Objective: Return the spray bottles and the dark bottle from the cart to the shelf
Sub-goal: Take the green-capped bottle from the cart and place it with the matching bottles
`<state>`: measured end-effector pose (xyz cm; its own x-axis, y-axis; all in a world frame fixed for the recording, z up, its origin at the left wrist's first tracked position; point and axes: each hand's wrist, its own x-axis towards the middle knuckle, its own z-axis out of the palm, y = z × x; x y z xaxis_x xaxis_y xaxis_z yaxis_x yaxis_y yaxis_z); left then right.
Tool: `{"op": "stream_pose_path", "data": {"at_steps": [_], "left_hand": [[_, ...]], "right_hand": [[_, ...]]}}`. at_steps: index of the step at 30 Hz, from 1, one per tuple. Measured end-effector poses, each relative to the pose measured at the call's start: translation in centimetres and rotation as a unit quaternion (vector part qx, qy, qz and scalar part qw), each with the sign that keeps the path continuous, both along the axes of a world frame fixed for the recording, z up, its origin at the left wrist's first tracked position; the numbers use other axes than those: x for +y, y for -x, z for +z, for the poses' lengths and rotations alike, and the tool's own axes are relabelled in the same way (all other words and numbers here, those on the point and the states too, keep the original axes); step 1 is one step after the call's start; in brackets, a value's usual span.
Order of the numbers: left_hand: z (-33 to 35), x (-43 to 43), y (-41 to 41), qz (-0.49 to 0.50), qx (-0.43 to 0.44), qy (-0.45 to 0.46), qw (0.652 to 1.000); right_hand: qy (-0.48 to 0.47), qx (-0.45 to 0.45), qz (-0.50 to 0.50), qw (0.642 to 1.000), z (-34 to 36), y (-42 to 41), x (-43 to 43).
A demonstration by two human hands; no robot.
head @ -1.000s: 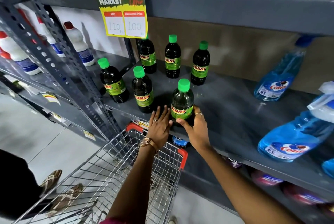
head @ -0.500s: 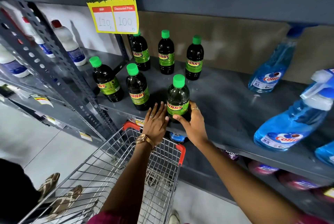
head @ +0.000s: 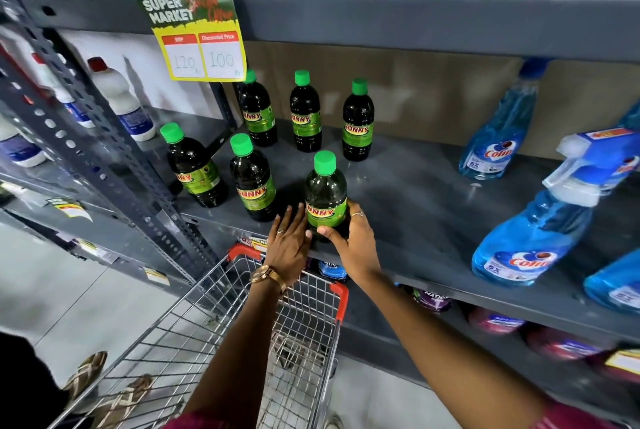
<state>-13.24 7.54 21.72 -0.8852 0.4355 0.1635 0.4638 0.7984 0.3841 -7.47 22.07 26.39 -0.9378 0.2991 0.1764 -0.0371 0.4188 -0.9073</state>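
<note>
A dark bottle (head: 325, 198) with a green cap and green SUNNY label stands upright near the front edge of the grey shelf (head: 426, 207). My right hand (head: 353, 241) wraps its base from the right, thumb across the front. My left hand (head: 289, 243) rests flat on the shelf edge, fingers spread, fingertips touching the bottle's left side. Blue spray bottles (head: 533, 231) lie and lean on the same shelf at the right, one (head: 498, 131) leaning against the back wall. The wire cart (head: 214, 335) with red corners sits below my arms; its visible part holds no bottles.
Several more dark SUNNY bottles (head: 252, 183) stand left of and behind the held one. A yellow price tag (head: 201, 37) hangs from the shelf above. White bottles (head: 121, 99) fill the bay at left. Another person's sandalled feet (head: 104, 390) stand left of the cart.
Both hands stay at the dark bottle's base on the shelf. The view has tilted a little; the bottle has hardly shifted.
</note>
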Motion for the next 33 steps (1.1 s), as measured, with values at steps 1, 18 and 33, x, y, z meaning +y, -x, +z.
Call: {"op": "stream_pose_path", "data": {"at_steps": [1, 18, 33], "left_hand": [[0.1, 0.0, 0.0, 0.001, 0.000, -0.005, 1.000], [-0.2, 0.0, 0.8, -0.001, 0.000, -0.032, 0.999], [2.3, 11.2, -16.6, -0.067, -0.021, -0.234, 0.970]], "right_hand": [[0.001, -0.001, -0.001, 1.000, 0.1, 0.0, -0.1], [-0.002, -0.001, 0.002, 1.000, -0.1, 0.5, -0.3], [0.048, 0.108, -0.213, 0.970, -0.5, -17.2, 9.6]]}}
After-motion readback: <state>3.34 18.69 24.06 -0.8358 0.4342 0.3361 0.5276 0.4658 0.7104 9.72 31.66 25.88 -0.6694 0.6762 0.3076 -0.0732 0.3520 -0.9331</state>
